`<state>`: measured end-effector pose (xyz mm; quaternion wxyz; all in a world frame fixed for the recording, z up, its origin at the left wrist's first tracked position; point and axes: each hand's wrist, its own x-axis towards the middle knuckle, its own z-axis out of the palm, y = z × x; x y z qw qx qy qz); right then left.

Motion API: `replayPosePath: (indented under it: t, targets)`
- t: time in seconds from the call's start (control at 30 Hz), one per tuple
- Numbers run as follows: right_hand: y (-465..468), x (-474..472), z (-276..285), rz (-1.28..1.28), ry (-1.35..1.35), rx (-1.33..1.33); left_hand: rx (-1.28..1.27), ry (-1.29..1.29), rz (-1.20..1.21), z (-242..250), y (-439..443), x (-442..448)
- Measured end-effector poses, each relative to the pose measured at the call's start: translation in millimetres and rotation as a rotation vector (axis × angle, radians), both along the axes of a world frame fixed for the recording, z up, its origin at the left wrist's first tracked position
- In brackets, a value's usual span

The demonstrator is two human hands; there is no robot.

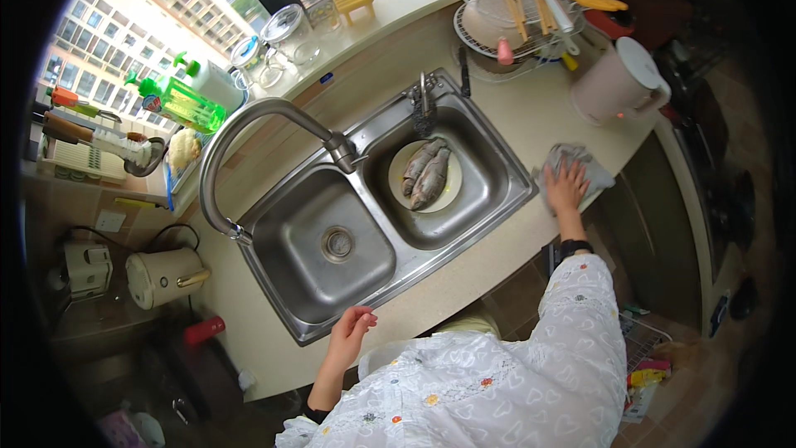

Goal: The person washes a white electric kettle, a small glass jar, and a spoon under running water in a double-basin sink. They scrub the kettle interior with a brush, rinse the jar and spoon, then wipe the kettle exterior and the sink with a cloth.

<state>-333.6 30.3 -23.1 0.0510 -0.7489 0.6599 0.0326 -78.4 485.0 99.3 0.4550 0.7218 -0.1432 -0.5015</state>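
My right hand [564, 185] presses flat on a grey cloth [587, 168], which lies bunched on the pale countertop [497, 242] near its right corner. At the front edge of the double-bowl steel sink [398, 280], my left hand [352, 328] hangs with loosely curled fingers and holds nothing. Two whole fish [429, 177] rest side by side on a pale plate [451, 196] in the right bowl. The left bowl shows its drain strainer [339, 244]. A curved gooseneck faucet [217, 137] arches with its spout over the left bowl's outer edge.
A pink electric kettle [615, 87] stands just beyond the cloth. Behind it is a wire dish rack [472, 31] with chopsticks and utensils. Soap bottles [193, 96] and glass jars [292, 31] line the windowsill. A cream kettle [161, 277] sits left of the sink.
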Motion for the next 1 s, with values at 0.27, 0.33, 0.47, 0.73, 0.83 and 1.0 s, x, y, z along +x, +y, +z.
replayPosePath:
  t: [0.27,0.33,0.47,0.73,0.83,1.0]
  targets:
    - [-67.5,141.3,-19.8,0.375,-0.035,-0.12,0.132,0.043,0.089,1.3,-8.6,-26.7]
    - [-65.6,159.9,-22.7,0.533,-0.125,-0.148,0.156,0.037,0.093,2.9,-12.7,-29.2]
    - [-54.1,127.4,-19.8,0.682,-0.135,-0.143,0.096,0.017,0.082,6.5,-29.8,-29.9]
    - [8.0,15.5,-8.4,0.407,-0.047,-0.169,0.013,0.043,-0.026,13.7,-33.4,-33.3]
    - [37.9,6.5,-19.1,0.253,-0.029,-0.167,-0.009,0.022,-0.027,11.5,-11.4,-29.9]
    - [134.6,2.9,-19.2,0.414,0.043,-0.174,-0.048,0.048,-0.006,4.5,41.5,-20.8]
